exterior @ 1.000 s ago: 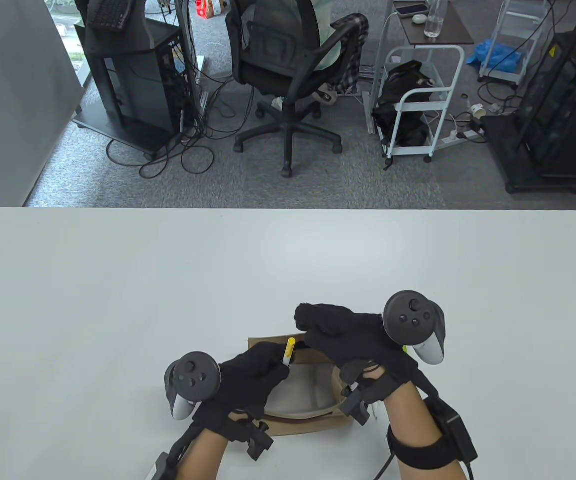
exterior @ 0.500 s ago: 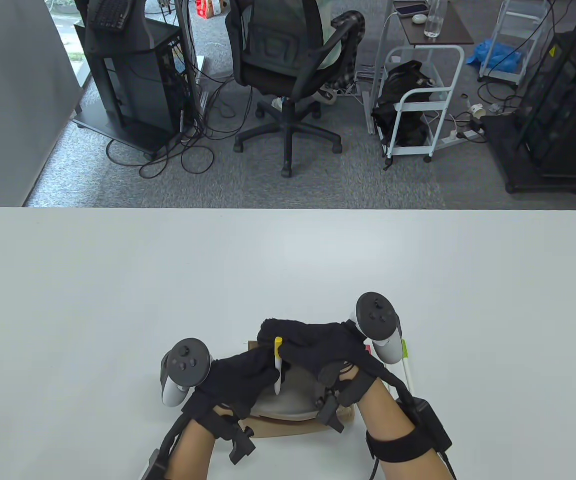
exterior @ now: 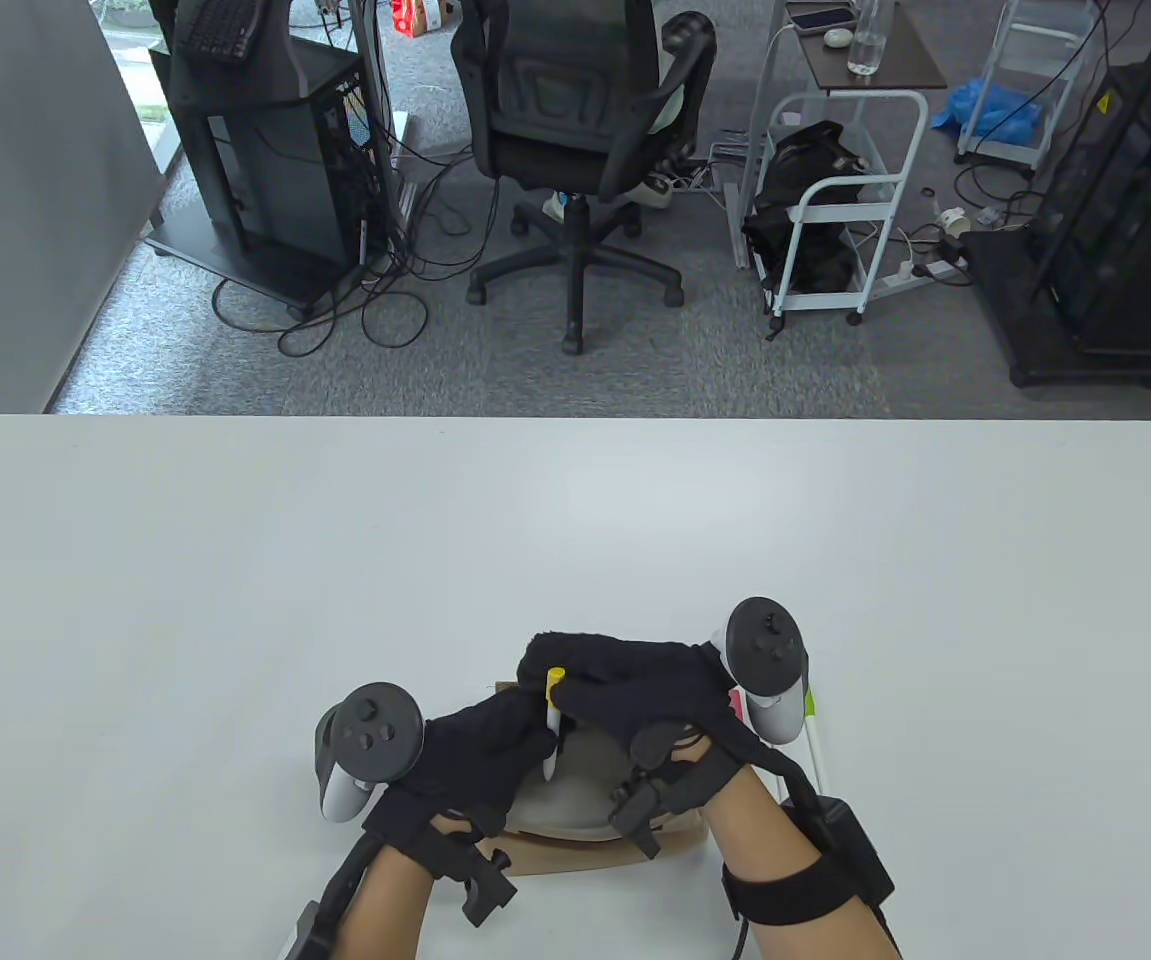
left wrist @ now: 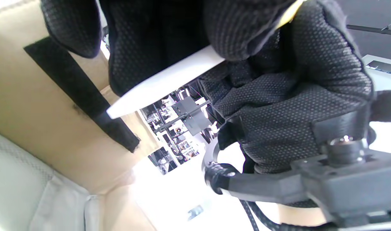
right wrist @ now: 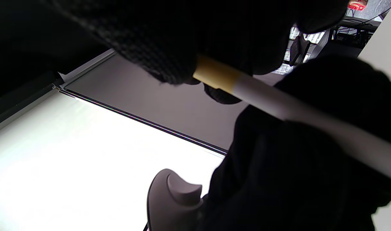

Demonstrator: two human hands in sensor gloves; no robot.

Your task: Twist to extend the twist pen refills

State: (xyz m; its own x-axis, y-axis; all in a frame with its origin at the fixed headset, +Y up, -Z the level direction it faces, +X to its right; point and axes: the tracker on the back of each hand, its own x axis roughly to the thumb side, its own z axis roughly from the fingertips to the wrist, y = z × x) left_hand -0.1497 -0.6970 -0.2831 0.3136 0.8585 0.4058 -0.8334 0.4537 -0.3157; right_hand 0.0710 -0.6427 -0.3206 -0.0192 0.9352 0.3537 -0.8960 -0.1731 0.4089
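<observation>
A twist pen (exterior: pixel 552 722) with a white barrel and a yellow top end stands nearly upright between my hands, over an open cardboard box (exterior: pixel 575 858). My left hand (exterior: pixel 525 735) grips the white barrel (left wrist: pixel 163 83). My right hand (exterior: pixel 575 688) pinches the yellow end (right wrist: pixel 214 77) from above. The pen's tip (left wrist: pixel 113 113) points down at the box; no refill shows at it. The fingers hide the middle of the pen.
The box has a grey lining (exterior: pixel 575 800) and a black strap (left wrist: pixel 83 99). A second white pen with a green cap (exterior: pixel 815 730) lies on the white table (exterior: pixel 235 600) just right of my right hand. Something pink (exterior: pixel 735 702) shows beside it.
My right hand moved left and took hold of the pen's yellow end. The pen swung from tilted to nearly upright. Over the last half second the hands barely moved.
</observation>
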